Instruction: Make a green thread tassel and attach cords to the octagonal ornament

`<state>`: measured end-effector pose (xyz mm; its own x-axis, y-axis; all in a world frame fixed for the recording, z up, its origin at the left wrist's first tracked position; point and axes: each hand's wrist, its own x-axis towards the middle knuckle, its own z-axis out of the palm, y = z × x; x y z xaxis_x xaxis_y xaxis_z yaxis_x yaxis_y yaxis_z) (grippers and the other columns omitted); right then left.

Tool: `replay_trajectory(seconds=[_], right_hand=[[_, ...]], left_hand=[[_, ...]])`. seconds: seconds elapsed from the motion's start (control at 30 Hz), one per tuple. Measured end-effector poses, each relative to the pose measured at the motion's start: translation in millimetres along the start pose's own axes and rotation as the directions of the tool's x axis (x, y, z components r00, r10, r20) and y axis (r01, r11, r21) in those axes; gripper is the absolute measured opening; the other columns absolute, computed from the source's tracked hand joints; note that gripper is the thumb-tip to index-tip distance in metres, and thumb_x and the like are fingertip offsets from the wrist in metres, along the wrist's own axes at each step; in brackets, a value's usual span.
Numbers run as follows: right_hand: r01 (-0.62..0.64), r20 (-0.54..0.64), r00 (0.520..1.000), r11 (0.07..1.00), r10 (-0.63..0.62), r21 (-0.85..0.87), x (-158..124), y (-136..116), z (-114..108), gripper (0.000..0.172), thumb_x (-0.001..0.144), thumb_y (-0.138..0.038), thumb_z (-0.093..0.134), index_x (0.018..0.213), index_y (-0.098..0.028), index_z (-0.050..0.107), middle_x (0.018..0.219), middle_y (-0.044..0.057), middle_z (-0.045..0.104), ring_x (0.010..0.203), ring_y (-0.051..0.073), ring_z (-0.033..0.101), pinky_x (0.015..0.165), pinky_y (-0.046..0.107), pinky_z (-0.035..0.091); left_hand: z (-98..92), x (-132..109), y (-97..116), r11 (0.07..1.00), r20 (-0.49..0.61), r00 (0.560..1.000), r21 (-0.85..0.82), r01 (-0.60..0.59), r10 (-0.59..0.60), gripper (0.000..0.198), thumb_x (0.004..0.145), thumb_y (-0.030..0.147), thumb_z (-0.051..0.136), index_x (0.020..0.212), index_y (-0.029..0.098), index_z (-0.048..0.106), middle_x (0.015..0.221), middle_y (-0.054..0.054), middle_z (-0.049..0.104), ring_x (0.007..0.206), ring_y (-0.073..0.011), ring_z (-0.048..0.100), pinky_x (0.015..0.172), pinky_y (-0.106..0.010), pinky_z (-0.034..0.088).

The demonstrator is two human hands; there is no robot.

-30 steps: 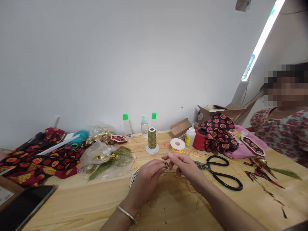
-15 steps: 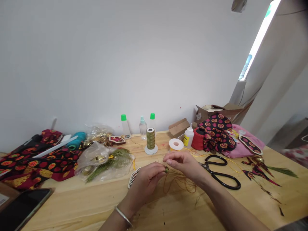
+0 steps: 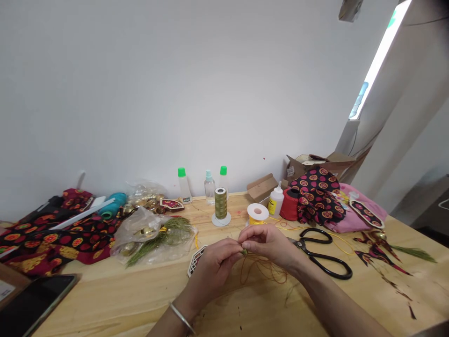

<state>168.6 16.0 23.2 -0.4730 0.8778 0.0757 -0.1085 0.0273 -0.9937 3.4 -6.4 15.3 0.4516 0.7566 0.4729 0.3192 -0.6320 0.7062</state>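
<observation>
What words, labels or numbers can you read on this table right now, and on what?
Nothing here is legible.
Glue bottle: yellow label, print too small to read.
Cardboard box: white sticker on its front, blurred.
White label at the left edge: marks too small to read.

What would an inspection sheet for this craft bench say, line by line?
Surface: wooden table, light, scattered with thread scraps.
Work things: small green piece pinched between both hands; orange thread looped loosely beneath.
Clutter: black scissors, olive spool, yellow reel, red spool, glue bottle, patterned fabric, plastic bag of green tassels, phone.
Hands: left hand and right hand, fingertips closed on the piece.
Cables: nothing seen.
Surroundings: white wall; cardboard box at the back.
</observation>
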Motion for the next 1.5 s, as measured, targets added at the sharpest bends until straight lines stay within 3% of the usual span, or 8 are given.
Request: replay_trajectory(seconds=[0.2,0.4,0.6,0.77,1.03,1.3,1.4,1.5], right_hand=[[0.082,0.030,0.996,0.996,-0.082,-0.017,1.3,0.6,1.9,0.021,0.063,-0.034,0.065,0.069,-0.014,0.063,0.073,0.002,0.054,0.068,0.011,0.049,0.063,0.024,0.039],[0.156,0.038,0.987,0.983,-0.153,-0.096,1.2,0.6,5.3,0.022,0.073,-0.034,0.055,0.063,-0.015,0.051,0.067,-0.001,0.046,0.063,0.009,0.043,0.060,0.022,0.035],[0.147,-0.107,0.982,0.986,-0.155,-0.081,1.1,-3.1,4.3,0.027,0.076,-0.039,0.051,0.062,-0.016,0.045,0.061,-0.004,0.038,0.059,0.009,0.037,0.058,0.020,0.032],[0.066,-0.172,0.982,0.996,-0.074,-0.052,1.6,-4.5,0.1,0.028,0.072,-0.043,0.054,0.071,-0.014,0.054,0.062,-0.002,0.047,0.059,0.009,0.043,0.059,0.022,0.036],[-0.121,0.015,0.993,0.993,0.120,0.018,-7.2,-12.7,-0.7,0.032,0.058,-0.034,0.070,0.083,-0.016,0.061,0.082,0.002,0.061,0.076,0.013,0.055,0.073,0.026,0.041],[-0.019,-0.015,1.000,0.999,0.018,-0.046,-4.9,-7.8,-1.8,0.026,0.064,-0.034,0.066,0.081,-0.015,0.062,0.080,0.003,0.061,0.075,0.013,0.055,0.071,0.027,0.042],[0.116,-0.048,0.991,0.980,-0.125,-0.164,-4.7,-11.0,-2.3,0.019,0.069,-0.033,0.061,0.077,-0.016,0.062,0.077,0.003,0.060,0.076,0.014,0.054,0.073,0.028,0.042],[0.241,-0.010,0.966,0.913,-0.259,-0.329,-6.5,-16.0,-4.4,0.014,0.073,-0.030,0.058,0.074,-0.017,0.062,0.080,0.004,0.060,0.079,0.014,0.053,0.077,0.029,0.041]], left_hand=[[1.4,0.7,3.1,0.999,-0.064,0.998,-0.054,0.007,-0.010,0.018,0.080,0.018,0.046,0.076,0.017,0.063,0.072,-0.003,0.062,0.067,-0.0120,0.056,0.063,-0.021,0.044],[2.4,1.0,1.4,0.997,-0.088,0.995,-0.071,0.037,-0.043,0.017,0.079,0.019,0.047,0.075,0.016,0.063,0.072,-0.003,0.063,0.066,-0.0121,0.056,0.063,-0.021,0.044],[1.1,0.6,1.0,0.999,-0.064,0.997,-0.029,0.032,-0.033,0.018,0.080,0.020,0.045,0.073,0.016,0.061,0.072,-0.003,0.062,0.069,-0.0130,0.056,0.065,-0.022,0.044],[0.2,0.8,0.4,1.000,-0.081,0.997,0.003,0.020,-0.020,0.018,0.081,0.020,0.044,0.073,0.016,0.059,0.073,-0.004,0.062,0.070,-0.0131,0.056,0.065,-0.023,0.044],[-3.1,-1.4,-3.3,0.983,-0.108,0.985,0.134,-0.123,0.137,0.018,0.080,0.011,0.043,0.085,0.017,0.059,0.082,-0.006,0.062,0.077,-0.0130,0.057,0.068,-0.022,0.046],[-5.0,-1.5,-2.0,0.953,-0.105,0.971,0.236,-0.187,0.217,0.016,0.080,0.010,0.044,0.083,0.017,0.058,0.082,-0.006,0.062,0.076,-0.0133,0.058,0.067,-0.022,0.047],[-4.1,-1.5,-1.5,0.933,-0.099,0.957,0.270,-0.238,0.273,0.015,0.079,0.010,0.043,0.082,0.017,0.057,0.079,-0.006,0.062,0.074,-0.0132,0.057,0.065,-0.022,0.047],[-1.0,-2.7,-0.6,0.914,-0.068,0.950,0.301,-0.271,0.304,0.015,0.079,0.009,0.044,0.084,0.017,0.056,0.079,-0.006,0.062,0.073,-0.0127,0.057,0.065,-0.021,0.047]])
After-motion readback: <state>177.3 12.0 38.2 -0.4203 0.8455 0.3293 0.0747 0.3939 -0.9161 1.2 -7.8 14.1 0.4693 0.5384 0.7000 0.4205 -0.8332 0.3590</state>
